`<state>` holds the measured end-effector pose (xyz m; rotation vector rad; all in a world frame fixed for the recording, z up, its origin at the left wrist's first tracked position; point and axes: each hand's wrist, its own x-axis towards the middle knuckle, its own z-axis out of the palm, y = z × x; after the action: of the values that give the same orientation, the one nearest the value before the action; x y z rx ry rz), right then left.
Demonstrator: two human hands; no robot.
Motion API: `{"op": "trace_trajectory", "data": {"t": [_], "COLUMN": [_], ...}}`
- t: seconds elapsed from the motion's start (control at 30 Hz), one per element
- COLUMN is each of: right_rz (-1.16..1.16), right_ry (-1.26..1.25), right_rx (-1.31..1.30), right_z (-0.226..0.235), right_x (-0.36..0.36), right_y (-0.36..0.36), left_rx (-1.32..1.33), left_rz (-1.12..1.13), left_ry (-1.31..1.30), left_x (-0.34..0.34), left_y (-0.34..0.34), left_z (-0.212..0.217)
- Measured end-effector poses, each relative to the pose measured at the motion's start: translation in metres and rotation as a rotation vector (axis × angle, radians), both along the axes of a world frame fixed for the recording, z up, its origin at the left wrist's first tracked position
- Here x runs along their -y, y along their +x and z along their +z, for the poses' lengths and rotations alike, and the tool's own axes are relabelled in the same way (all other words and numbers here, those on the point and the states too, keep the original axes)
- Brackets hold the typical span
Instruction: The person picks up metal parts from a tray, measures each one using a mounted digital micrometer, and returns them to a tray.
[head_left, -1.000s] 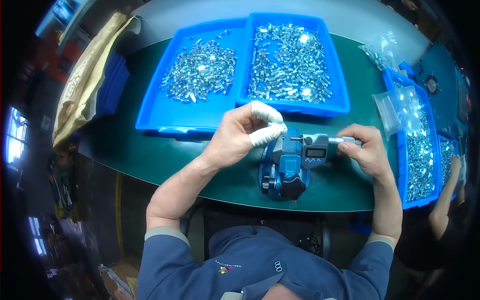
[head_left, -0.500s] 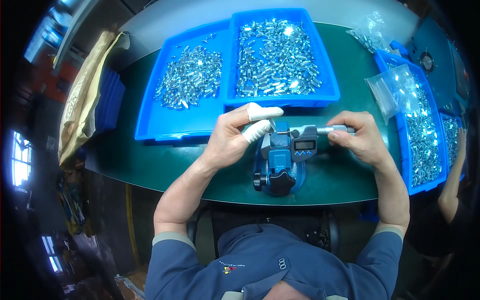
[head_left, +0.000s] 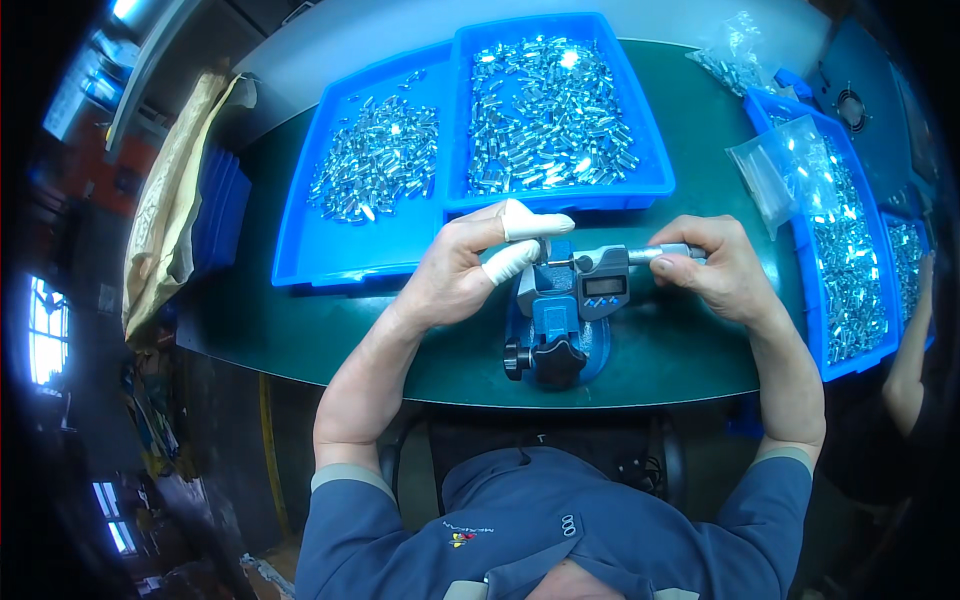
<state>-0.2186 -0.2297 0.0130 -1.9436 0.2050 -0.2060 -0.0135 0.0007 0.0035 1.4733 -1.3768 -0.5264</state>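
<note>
My left hand (head_left: 447, 270), white covers on its thumb and a finger, pinches a small shiny metal piece (head_left: 544, 252) at the jaws of a digital micrometer (head_left: 604, 287). Most of that piece is hidden by the fingertips and the frame. The micrometer is clamped in a blue stand (head_left: 556, 318) with black knobs, upright on the green table. On the other side my right hand (head_left: 718, 268) has thumb and fingers closed round the micrometer's silver thimble (head_left: 672, 252).
Behind my hands stand two blue trays (head_left: 655, 192) of small metal pieces, side by side. More pieces fill a long blue bin (head_left: 838, 368) at right, with clear plastic bags (head_left: 762, 180) over its edge. Brown paper (head_left: 165, 210) stands at left. Another person's arm (head_left: 908, 370) reaches in at far right.
The view has shifted slightly. My left fingertips still hold the small metal piece at the jaws, and my right fingers have shifted a little on the thimble.
</note>
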Motion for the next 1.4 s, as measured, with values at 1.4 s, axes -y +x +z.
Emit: {"op": "trace_trajectory", "data": {"t": [1.4], "right_rz": [0.02], "right_ry": [0.061], "right_rx": [-0.01], "right_z": [-0.005], "right_x": [0.003], "right_y": [0.0], "left_rx": [-0.283], "left_rz": [0.041], "left_ry": [0.061], "left_x": [-0.003], "left_y": [-0.008], "left_z": [-0.002]}}
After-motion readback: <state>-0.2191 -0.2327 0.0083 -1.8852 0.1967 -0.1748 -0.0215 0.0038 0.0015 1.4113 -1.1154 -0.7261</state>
